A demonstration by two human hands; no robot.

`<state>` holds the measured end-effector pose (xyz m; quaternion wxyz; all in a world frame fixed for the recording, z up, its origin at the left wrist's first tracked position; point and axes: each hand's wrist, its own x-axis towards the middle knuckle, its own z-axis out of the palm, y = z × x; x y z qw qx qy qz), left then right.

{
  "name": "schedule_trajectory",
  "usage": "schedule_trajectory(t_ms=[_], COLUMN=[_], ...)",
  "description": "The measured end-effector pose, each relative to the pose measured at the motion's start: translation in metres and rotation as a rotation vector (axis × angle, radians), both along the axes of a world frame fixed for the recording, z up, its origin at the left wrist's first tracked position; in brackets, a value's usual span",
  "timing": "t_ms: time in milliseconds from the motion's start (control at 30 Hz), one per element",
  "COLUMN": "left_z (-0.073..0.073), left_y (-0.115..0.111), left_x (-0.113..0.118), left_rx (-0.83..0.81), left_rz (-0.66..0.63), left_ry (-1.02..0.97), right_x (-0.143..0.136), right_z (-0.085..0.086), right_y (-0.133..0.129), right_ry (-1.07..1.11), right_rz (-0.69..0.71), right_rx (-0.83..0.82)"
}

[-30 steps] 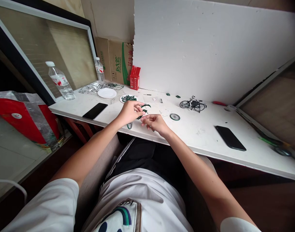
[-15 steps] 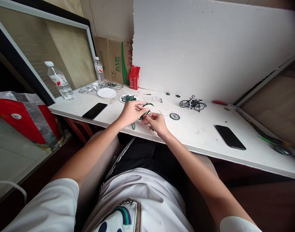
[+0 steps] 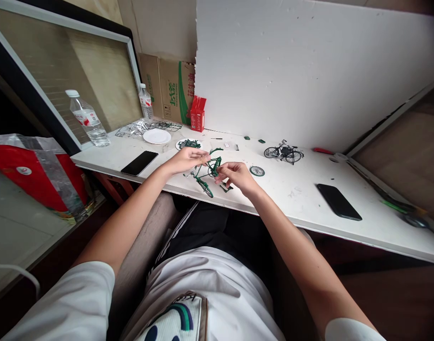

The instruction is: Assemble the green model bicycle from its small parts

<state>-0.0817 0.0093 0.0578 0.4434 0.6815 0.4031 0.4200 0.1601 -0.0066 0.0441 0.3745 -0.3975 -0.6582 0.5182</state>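
A part-built green model bicycle (image 3: 213,166) is held tilted over the table's front edge, its front wheel (image 3: 205,189) hanging low toward me. My left hand (image 3: 187,160) comes from the left, its fingers closed on the upper part of the bicycle. On the other side, my right hand (image 3: 236,176) has thumb and fingers pinched together close against the rear of the frame. What sits between those fingertips is too small to make out. Just under the right hand lies a small dark green part (image 3: 226,187). A loose spoked wheel (image 3: 257,171) rests flat to its right.
A finished black model bicycle (image 3: 284,151) stands farther back. Green parts fill a white plate (image 3: 178,146), near another plate (image 3: 157,136). Phones lie left (image 3: 139,163) and right (image 3: 339,201). Two bottles, a red box (image 3: 198,114) and a carton (image 3: 167,90) stand back left.
My hands have moved apart, the left one leftward and the right one rightward. The model bicycle has turned, and its frame and front wheel show more fully.
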Motion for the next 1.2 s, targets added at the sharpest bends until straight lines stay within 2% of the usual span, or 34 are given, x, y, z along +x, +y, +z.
schedule_trajectory(t_ms=[67,133,267,433,533,800,1033,1200], left_z=[-0.006,-0.011,-0.016,-0.014,-0.014,-0.016,-0.018,-0.016], left_y=[0.0,-0.001,-0.001,-0.002,-0.003,-0.001,-0.002,-0.004], left_x=[0.004,0.008,0.014,0.016,0.017,0.02,0.023,0.02], left_rx=[-0.14,-0.241,-0.346,-0.405,-0.422,-0.411,-0.379,-0.351], left_rz=[-0.152,-0.217,-0.177,-0.124,-0.11,-0.09,-0.09,-0.164], left_ry=[-0.058,-0.137,-0.214,-0.245,-0.251,-0.264,-0.232,-0.199], right_x=[0.001,0.002,0.002,0.002,0.001,0.001,0.001,0.001], right_z=[0.0,0.0,0.001,0.003,0.005,0.009,0.006,0.002], right_y=[0.001,0.001,0.001,-0.002,-0.004,-0.007,-0.007,-0.003], right_ry=[-0.005,-0.028,-0.118,-0.235,-0.303,-0.409,-0.454,-0.387], right_rz=[-0.005,-0.007,-0.066,-0.253,-0.279,-0.246,-0.21,-0.243], right_rx=[0.001,0.003,0.107,0.4,0.536,0.619,0.556,0.518])
